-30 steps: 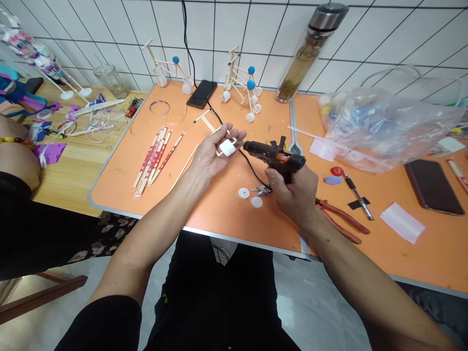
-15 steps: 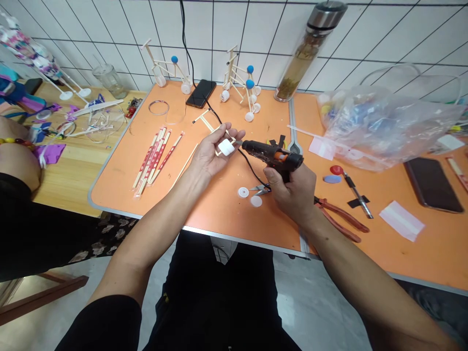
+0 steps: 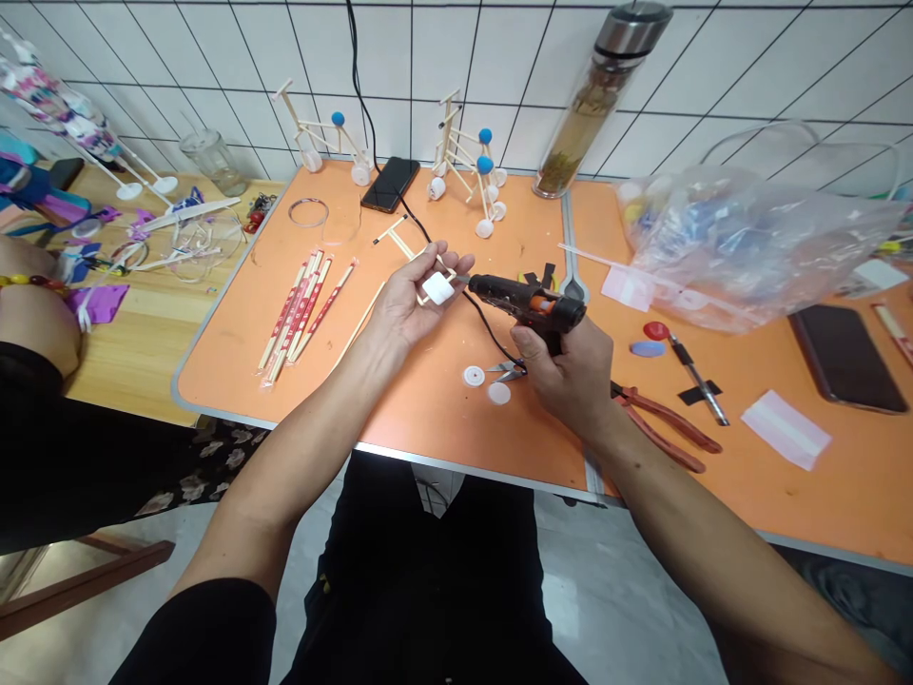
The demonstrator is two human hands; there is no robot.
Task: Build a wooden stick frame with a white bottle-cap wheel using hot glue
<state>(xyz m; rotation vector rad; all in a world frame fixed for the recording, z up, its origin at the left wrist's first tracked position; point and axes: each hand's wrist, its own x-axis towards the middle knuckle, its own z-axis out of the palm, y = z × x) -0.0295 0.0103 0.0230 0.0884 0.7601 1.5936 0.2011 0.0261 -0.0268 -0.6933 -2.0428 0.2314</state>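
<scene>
My half-curled left hand (image 3: 408,303) holds stick frame (image 3: 402,244), white wheel (image 3: 437,287) on; right hand (image 3: 576,366) wraps glue gun (image 3: 514,296). Gluing seems unfinished.

The left forearm (image 3: 314,433) reaches forward and inward from the lower left, wrist turned so that the palm of the left hand (image 3: 408,306) faces up, its thumb and fingers (image 3: 451,262) curled into a loose grasp. The right forearm (image 3: 681,523) slants in from the lower right; the right hand (image 3: 576,376) is wrapped in a fist-like grip, thumb (image 3: 532,344) pointing forward-left. The hands are apart, the left one farther forward.
</scene>
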